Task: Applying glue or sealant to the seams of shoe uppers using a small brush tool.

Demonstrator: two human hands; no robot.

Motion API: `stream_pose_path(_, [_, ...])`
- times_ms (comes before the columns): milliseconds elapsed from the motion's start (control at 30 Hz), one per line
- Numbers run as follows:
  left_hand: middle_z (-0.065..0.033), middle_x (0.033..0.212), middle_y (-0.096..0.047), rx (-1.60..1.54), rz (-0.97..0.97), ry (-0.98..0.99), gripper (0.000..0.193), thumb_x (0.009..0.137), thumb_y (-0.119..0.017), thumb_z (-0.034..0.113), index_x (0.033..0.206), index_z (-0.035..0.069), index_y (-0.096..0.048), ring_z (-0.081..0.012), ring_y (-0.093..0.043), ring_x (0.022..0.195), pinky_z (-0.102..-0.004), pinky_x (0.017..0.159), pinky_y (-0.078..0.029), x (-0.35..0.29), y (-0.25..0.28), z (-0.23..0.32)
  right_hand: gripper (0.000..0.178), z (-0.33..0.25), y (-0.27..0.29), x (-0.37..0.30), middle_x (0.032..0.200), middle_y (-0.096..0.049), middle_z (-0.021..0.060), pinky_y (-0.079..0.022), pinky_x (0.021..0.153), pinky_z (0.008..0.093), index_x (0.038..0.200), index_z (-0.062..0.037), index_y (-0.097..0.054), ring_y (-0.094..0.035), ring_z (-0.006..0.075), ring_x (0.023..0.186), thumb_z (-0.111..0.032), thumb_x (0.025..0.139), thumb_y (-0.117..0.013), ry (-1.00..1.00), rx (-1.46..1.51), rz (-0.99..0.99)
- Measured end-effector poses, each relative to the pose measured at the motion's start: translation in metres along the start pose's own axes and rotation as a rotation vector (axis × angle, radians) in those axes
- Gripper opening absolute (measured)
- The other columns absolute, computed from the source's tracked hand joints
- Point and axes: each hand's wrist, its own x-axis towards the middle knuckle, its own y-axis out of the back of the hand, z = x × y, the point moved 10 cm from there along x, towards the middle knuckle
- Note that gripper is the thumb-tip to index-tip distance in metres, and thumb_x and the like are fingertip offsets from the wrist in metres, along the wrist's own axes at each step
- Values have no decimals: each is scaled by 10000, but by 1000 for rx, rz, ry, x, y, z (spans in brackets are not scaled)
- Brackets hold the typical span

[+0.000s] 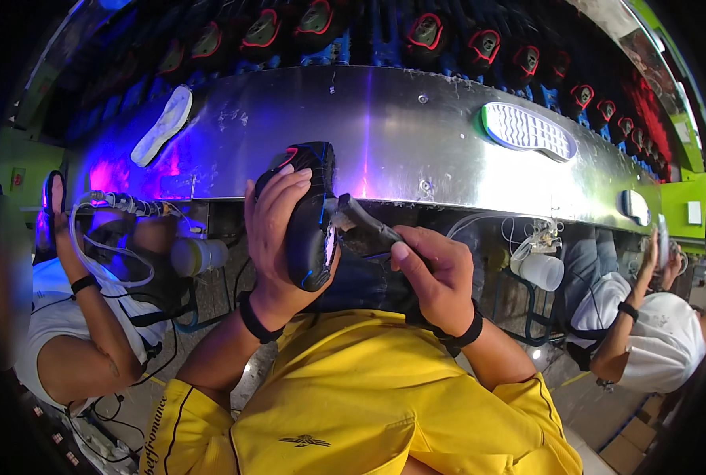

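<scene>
My left hand (272, 229) is wrapped round a black shoe upper (312, 218) with blue lines and a red-edged opening. The upper is held on its side in front of me, its underside turned to the right. In my right hand (441, 277) is a dark-handled brush (371, 223), pinched between thumb and fingers. Its pale head meets the underside edge of the upper, where a whitish patch shows. Beyond my hands, a pale sole (163, 127) lies on the metal bench at the left, and a white treaded sole (529, 131) lies at the right.
The metal bench (289, 111) runs across in front of me. Behind it, several dark shoe uppers (426, 33) stand on blue holders. Co-workers sit at my left (91, 317) and right (646, 332), handling shoe parts. White tubes and plastic containers (541, 271) hang below the bench edge.
</scene>
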Motion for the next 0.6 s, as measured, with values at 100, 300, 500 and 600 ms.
stream_pose_path(100, [-157,1445,-623,-14,-10,0,700,818,-785,117,1457,51,-506,-385,-571,1405,-660,1261,-256,4,2,5,185,-8,-2,-5,811,-697,139,-513,683,303,1122,54,-745,-656,178,699,-95,1016,-719,100,22,-27])
stream_pose_path(300, [-194,1421,-602,-16,-15,7,762,748,-813,24,1441,32,-497,-418,-556,1400,-600,1260,-301,4,1,5,205,10,0,3,806,-718,114,-509,664,292,1129,64,-745,-656,144,701,-110,1023,-724,-35,52,52])
stream_pose_path(500, [-185,1430,-600,-21,-32,33,788,730,-828,20,1449,29,-506,-418,-560,1392,-592,1251,-315,11,2,6,207,2,-4,-4,803,-710,108,-502,652,287,1135,63,-748,-650,148,689,-111,1027,-717,-11,127,-12])
stream_pose_path(600, [-179,1431,-605,-10,-37,40,783,726,-831,22,1444,28,-517,-415,-564,1385,-589,1246,-320,16,1,9,199,-6,-3,-6,813,-705,123,-500,652,296,1136,63,-746,-653,179,681,-93,1020,-707,38,125,-13])
